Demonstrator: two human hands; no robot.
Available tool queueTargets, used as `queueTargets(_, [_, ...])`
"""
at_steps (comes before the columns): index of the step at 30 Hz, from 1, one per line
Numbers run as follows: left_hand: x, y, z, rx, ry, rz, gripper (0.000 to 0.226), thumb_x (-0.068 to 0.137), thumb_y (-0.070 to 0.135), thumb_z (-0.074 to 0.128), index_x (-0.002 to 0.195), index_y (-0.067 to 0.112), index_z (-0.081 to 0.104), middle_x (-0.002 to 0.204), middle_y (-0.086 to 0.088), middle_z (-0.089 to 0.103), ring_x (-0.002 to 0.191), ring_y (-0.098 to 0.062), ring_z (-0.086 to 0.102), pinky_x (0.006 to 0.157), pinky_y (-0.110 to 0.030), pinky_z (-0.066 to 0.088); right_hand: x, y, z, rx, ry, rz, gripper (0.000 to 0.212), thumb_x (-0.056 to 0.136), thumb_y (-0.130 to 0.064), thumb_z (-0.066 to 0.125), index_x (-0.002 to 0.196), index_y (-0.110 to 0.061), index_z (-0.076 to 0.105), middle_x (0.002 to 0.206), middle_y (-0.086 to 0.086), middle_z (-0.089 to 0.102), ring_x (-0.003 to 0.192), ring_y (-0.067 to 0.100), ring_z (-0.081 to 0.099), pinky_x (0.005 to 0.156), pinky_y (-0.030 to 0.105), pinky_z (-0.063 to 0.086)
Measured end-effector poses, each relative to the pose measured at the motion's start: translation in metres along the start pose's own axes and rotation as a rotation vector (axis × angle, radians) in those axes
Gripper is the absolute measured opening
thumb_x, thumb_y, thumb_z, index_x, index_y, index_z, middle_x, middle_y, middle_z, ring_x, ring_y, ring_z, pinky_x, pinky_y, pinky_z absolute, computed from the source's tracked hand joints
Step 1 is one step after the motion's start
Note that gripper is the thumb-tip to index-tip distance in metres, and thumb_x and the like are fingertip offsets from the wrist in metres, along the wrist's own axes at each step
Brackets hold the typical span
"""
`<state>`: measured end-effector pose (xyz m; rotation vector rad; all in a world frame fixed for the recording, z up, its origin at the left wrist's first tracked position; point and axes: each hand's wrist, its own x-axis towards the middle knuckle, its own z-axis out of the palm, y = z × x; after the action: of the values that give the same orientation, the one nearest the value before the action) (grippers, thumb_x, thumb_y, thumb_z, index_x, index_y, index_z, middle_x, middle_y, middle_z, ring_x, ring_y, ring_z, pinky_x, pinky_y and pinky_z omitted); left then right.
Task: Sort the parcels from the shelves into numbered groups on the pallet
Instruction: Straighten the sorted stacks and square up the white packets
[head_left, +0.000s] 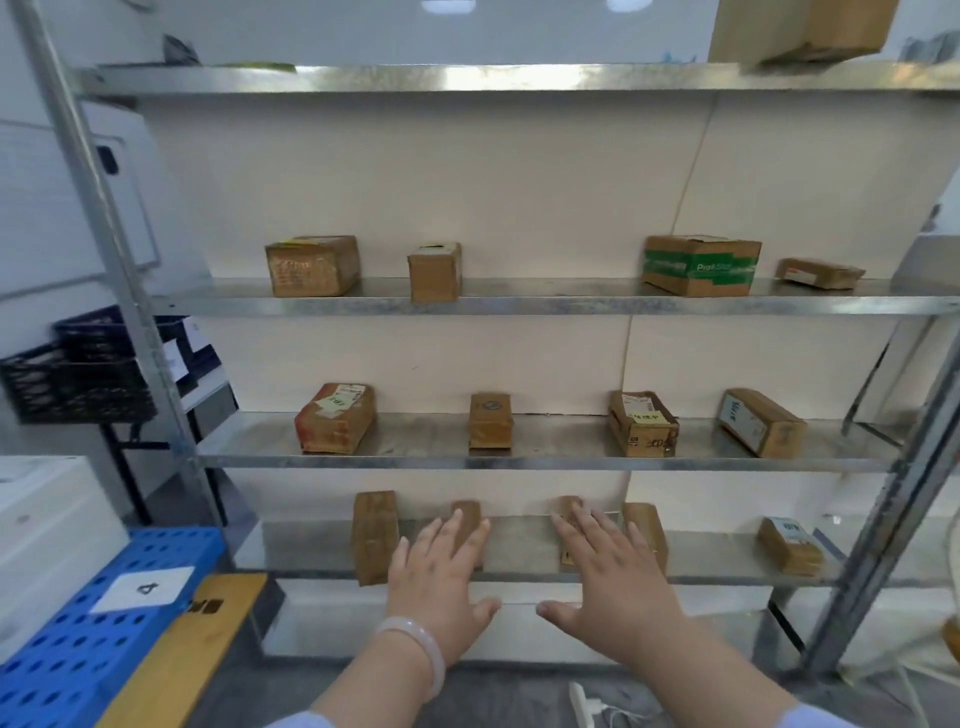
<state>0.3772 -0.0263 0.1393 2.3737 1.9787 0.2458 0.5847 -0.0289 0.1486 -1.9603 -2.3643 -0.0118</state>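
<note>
Cardboard parcels sit on a metal rack (519, 305). The upper shelf carries several, among them a green-taped box (701, 266). The middle shelf has several more, such as a red-printed one (335, 418). On the lowest shelf (519, 545) stand several small parcels. My left hand (441, 577) is stretched out flat, fingers straight, in front of one small parcel (467, 514). My right hand (608, 577) reaches the same way in front of another small parcel (569, 506). Neither hand holds anything. A blue pallet (62, 639) with a label "4" (145, 590) lies at the lower left.
A large carton (800, 31) sits on the top shelf at right. Black crates (78, 374) rest on a stand left of the rack. A white box (47, 530) stands behind the pallet, a flat yellow-brown board (192, 649) lies beside it. A white power strip (584, 704) lies on the floor.
</note>
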Motion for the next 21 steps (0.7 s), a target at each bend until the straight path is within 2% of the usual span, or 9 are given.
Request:
queueTargets(7, [-0.086,0.048,0.023,-0.012,0.004,-0.037,0.08,0.09,0.062,0.044,0.15,0.043,-0.005,0.162,0.009,-0.006,0.149,-0.017,-0.001,0.12,-0.045,0.005,-0.09,0.008,0.019,0.006,-0.079,-0.038,0.093,0.084,-0.074,0.037,0.152,-0.034,-0.012,0.162,-0.005,-0.012,0.148,0.017,-0.013,0.12,0.047,-0.006])
queueTargets(12, [-0.148,0.089,0.041,-0.036,-0.05,-0.044,0.08,0.09,0.061,0.045,0.151,0.04,-0.002,0.162,0.008,-0.002,0.148,-0.02,0.001,0.12,-0.045,0.005,-0.163,0.023,0.036,0.019,-0.108,-0.034,0.093,0.083,-0.074,0.037,0.153,-0.032,-0.009,0.162,-0.003,-0.009,0.149,0.019,-0.01,0.12,0.047,-0.003])
queueTargets(16, [-0.181,0.11,0.049,-0.017,-0.089,-0.026,0.079,0.09,0.062,0.044,0.151,0.039,-0.001,0.162,0.006,-0.002,0.148,-0.019,0.002,0.12,-0.045,0.003,-0.202,0.027,0.044,0.024,-0.194,-0.005,0.099,0.081,-0.076,0.039,0.153,-0.031,-0.01,0.162,0.001,-0.011,0.149,0.023,-0.011,0.12,0.05,-0.001])
queueTargets(21, [-0.198,0.118,0.05,-0.023,-0.102,-0.029,0.081,0.089,0.064,0.045,0.151,0.04,-0.001,0.162,0.006,-0.001,0.148,-0.02,0.003,0.121,-0.045,0.005,-0.221,0.017,0.033,0.05,-0.142,-0.028,0.096,0.082,-0.076,0.037,0.153,-0.031,-0.01,0.162,-0.001,-0.01,0.149,0.02,-0.011,0.12,0.048,-0.004])
